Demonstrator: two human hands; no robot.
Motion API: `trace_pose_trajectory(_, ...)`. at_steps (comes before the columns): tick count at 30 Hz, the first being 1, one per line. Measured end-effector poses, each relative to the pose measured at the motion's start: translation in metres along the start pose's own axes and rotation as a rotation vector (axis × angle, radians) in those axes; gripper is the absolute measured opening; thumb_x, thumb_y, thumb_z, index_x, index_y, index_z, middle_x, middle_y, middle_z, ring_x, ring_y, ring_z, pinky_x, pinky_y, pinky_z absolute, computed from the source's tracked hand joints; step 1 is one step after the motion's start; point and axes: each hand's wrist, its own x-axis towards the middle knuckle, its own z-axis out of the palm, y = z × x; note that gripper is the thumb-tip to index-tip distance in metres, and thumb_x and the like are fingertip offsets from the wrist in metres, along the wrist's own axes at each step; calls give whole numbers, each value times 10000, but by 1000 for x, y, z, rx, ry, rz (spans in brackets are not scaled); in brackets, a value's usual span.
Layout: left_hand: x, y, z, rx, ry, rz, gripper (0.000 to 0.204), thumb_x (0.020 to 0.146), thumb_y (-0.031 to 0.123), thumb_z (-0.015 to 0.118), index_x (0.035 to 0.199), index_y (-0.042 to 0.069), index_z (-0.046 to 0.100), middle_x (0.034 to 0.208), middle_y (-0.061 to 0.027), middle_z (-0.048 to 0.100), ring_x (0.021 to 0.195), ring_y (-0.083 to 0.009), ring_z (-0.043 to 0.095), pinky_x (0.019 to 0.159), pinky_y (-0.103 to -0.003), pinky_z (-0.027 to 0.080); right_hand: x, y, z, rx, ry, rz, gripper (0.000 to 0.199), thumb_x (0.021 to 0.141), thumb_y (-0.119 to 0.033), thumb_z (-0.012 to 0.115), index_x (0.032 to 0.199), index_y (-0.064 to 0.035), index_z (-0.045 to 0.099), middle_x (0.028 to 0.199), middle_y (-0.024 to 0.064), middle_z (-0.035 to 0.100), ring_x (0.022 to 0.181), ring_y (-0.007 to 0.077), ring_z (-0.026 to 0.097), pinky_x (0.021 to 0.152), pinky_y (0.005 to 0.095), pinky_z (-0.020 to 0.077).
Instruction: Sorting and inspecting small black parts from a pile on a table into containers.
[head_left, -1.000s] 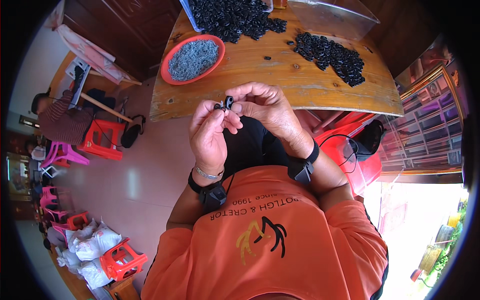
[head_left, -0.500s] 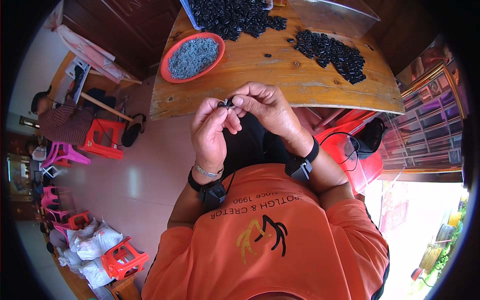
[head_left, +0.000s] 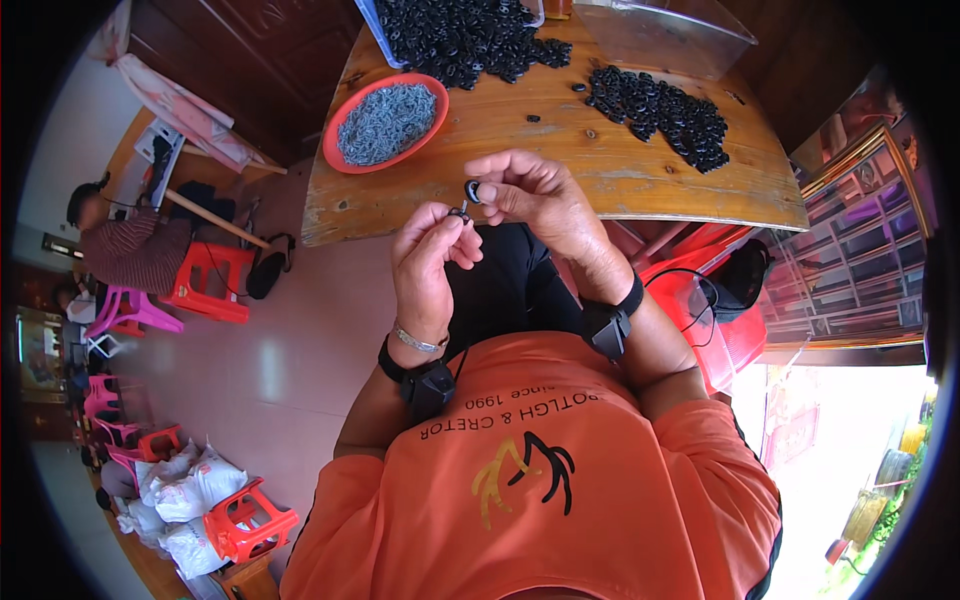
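Observation:
My left hand (head_left: 428, 250) pinches a small black piece (head_left: 458, 213) between thumb and fingertips, with a thin metal pin (head_left: 464, 205) sticking up from it. Close above it, my right hand (head_left: 545, 205) grips a small black oval piece (head_left: 472, 190) by its edge between thumb and forefinger. Only a narrow gap shows between the oval piece and the pin; whether they touch I cannot tell. Both hands are in front of the near edge of the wooden table (head_left: 480, 140), over my lap.
On the table are a red bowl (head_left: 440, 118) of small grey metal pieces, a large heap of black oval pieces (head_left: 450, 40), a smaller pile (head_left: 660, 112) and a clear plastic bin (head_left: 680, 40). Red stools (head_left: 212, 282) and white sacks (head_left: 195, 500) stand left, where another person (head_left: 130, 245) sits.
My right hand has moved slightly up and away from my left, and its black oval piece now shows more clearly. My left hand has shifted a little right and down.

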Motion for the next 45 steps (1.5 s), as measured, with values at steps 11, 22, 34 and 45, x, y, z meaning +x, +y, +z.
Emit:
trace_pose_trajectory(11, 0, -5, 2, 191, 4, 58, 151, 858, 158, 556, 757, 52, 517, 611, 19, 487, 527, -36, 427, 480, -177, 324, -4, -7, -11, -113, -33, -1, 158, 851, -94, 640, 988, -16, 642, 776, 5, 628, 679, 54, 562, 646, 198, 501)
trace_pose_trajectory(22, -3, -7, 1, 210, 19, 57, 144, 854, 142, 555, 747, 55, 513, 606, 31, 462, 525, -30, 412, 474, -175, 318, -8, -4, -9, -146, -30, -46, 141, 850, -64, 634, 967, 15, 630, 788, 26, 634, 688, 67, 553, 645, 206, 481)
trace_pose_trajectory(34, -4, -8, 0, 234, 36, 76, 151, 860, 149, 555, 747, 57, 514, 604, 35, 462, 526, -26, 411, 470, -174, 312, -11, -3, -2, -250, -25, -59, 142, 851, -59, 632, 975, 10, 635, 805, 21, 642, 708, 65, 563, 658, 203, 479)
trace_pose_trajectory(45, -2, -21, 4, 64, 123, 52, 145, 873, 157, 546, 780, 47, 538, 608, 20, 498, 520, -39, 441, 463, -172, 326, -17, 24, 10, -209, 51, -148, 181, 833, -28, 645, 1012, -5, 630, 848, 12, 642, 768, 53, 581, 700, 210, 496)
